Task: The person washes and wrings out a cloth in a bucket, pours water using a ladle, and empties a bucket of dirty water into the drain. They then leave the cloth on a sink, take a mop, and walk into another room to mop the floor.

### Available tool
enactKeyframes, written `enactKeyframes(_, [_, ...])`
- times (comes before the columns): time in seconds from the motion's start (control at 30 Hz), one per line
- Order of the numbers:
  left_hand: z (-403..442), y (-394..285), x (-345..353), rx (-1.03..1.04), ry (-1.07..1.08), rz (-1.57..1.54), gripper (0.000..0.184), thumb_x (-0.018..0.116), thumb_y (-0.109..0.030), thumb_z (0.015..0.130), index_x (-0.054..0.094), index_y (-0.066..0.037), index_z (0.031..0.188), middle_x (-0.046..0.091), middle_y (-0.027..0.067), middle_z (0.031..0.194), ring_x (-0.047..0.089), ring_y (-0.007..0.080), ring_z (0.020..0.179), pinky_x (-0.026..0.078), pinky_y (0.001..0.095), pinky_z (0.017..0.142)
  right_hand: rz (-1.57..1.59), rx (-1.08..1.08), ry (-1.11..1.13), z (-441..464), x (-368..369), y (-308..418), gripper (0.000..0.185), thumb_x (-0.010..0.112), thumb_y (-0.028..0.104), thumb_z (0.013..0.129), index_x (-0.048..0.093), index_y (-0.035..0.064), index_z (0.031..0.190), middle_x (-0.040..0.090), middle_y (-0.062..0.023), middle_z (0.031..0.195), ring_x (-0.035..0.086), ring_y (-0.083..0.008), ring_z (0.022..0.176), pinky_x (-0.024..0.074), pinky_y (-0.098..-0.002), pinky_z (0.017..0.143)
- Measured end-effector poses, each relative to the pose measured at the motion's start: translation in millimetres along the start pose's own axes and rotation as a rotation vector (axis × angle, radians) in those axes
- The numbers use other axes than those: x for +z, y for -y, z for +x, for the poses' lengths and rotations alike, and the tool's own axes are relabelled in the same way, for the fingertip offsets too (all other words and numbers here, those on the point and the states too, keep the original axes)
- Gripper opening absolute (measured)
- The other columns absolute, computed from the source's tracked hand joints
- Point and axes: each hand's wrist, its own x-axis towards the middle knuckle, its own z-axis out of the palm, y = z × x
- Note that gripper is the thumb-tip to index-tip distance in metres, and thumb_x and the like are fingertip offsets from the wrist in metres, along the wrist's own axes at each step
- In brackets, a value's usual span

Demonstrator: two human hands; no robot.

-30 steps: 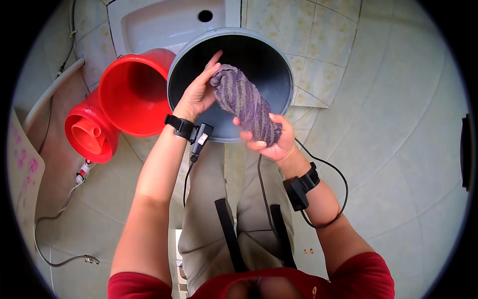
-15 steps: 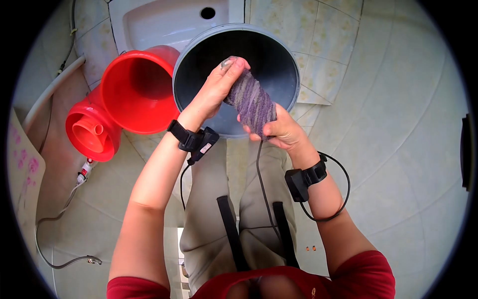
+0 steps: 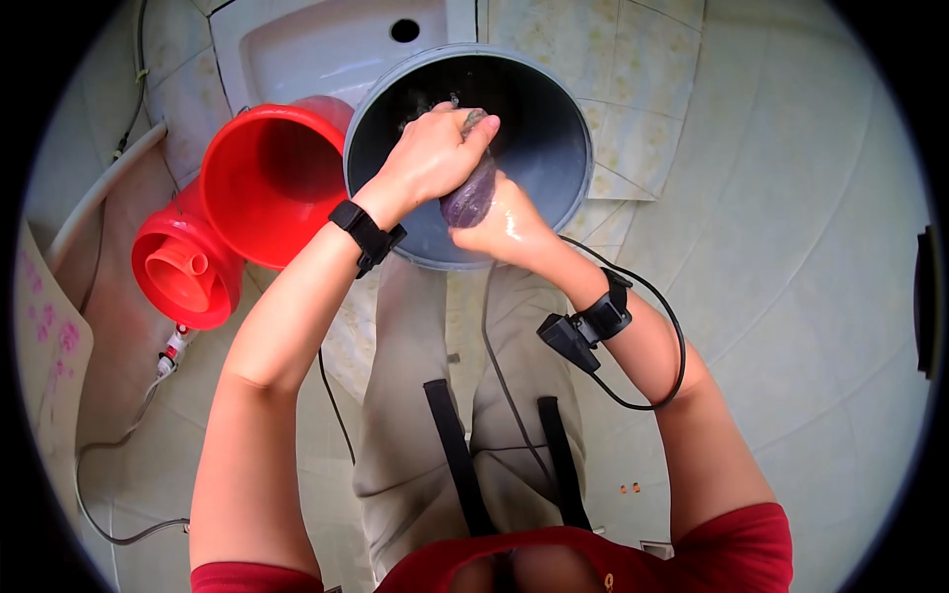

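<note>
A purple and grey striped cloth (image 3: 469, 202), twisted into a tight bundle, is held above the large grey bucket (image 3: 554, 148). My left hand (image 3: 432, 153) is wrapped round its upper end. Round the lower end is my right hand (image 3: 499, 222), its skin wet and shiny. Much of the cloth is hidden by the hands. Water drops or splashes show against the dark inside of the bucket, just beyond my left hand.
Left of the grey bucket lies a tilted red bucket (image 3: 222, 188), with a smaller red container (image 3: 148, 272) beside it. A white basin (image 3: 336, 59) with a drain hole is behind. A grey hose (image 3: 89, 494) runs along the floor at left. Black cables hang from the wrist straps.
The cloth is squeezed and twisted tighter, and less of it shows. Both hands have come closer together over the bucket, wrists turned. Water splashes have appeared.
</note>
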Motion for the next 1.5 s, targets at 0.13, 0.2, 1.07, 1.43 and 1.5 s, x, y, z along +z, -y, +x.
enactKeyframes(0.13, [12,10,14,-0.015,-0.09,0.103,0.036,0.043,-0.031,0.087,0.06,0.0,0.086,0.058,0.0232,0.089,0.055,0.0415,0.083,0.044,0.0442,0.077,-0.164,-0.078,-0.191,5,7,-3,0.044,0.068,0.017,0.059,0.054,-0.0051,0.094,0.062,-0.0235,0.086,0.061,-0.0382,0.084,0.0501,-0.0377,0.074])
enactKeyframes(0.2, [21,16,19,-0.083,-0.106,0.166,0.031,0.044,-0.025,0.085,0.062,0.0,0.087,0.06,0.0252,0.086,0.057,0.041,0.084,0.045,0.0445,0.078,-0.191,-0.085,-0.205,17,10,-14,0.045,0.068,0.017,0.059,0.054,-0.0062,0.095,0.062,-0.0246,0.087,0.06,-0.0394,0.086,0.0503,-0.0388,0.075])
enactKeyframes(1.07, [-47,37,48,0.099,-0.19,-1.041,0.027,0.072,-0.011,0.073,0.048,-0.008,0.062,0.046,-0.0016,0.08,0.044,0.0077,0.069,0.038,0.0215,0.066,1.047,0.139,0.443,-47,13,-30,0.07,0.084,0.018,0.06,0.043,0.0061,0.115,0.051,-0.0028,0.086,0.046,-0.0106,0.065,0.0331,-0.0201,0.046])
enactKeyframes(1.43, [-43,32,74,0.154,-0.586,-0.217,0.018,0.06,-0.006,0.063,0.044,-0.001,0.058,0.046,0.0093,0.065,0.049,0.0224,0.059,0.04,0.0301,0.059,-0.258,-0.216,-0.168,-29,34,-53,0.038,0.067,0.018,0.059,0.054,-0.007,0.085,0.062,-0.0239,0.081,0.062,-0.0363,0.08,0.049,-0.0361,0.071])
enactKeyframes(1.5, [-40,36,80,0.104,-0.648,-0.126,0.018,0.061,-0.012,0.062,0.046,-0.002,0.058,0.05,0.0127,0.064,0.053,0.0296,0.062,0.043,0.034,0.061,-0.282,-0.238,-0.211,-22,39,-62,0.038,0.066,0.017,0.06,0.055,-0.0076,0.086,0.062,-0.0241,0.081,0.061,-0.0373,0.083,0.0493,-0.0365,0.072])
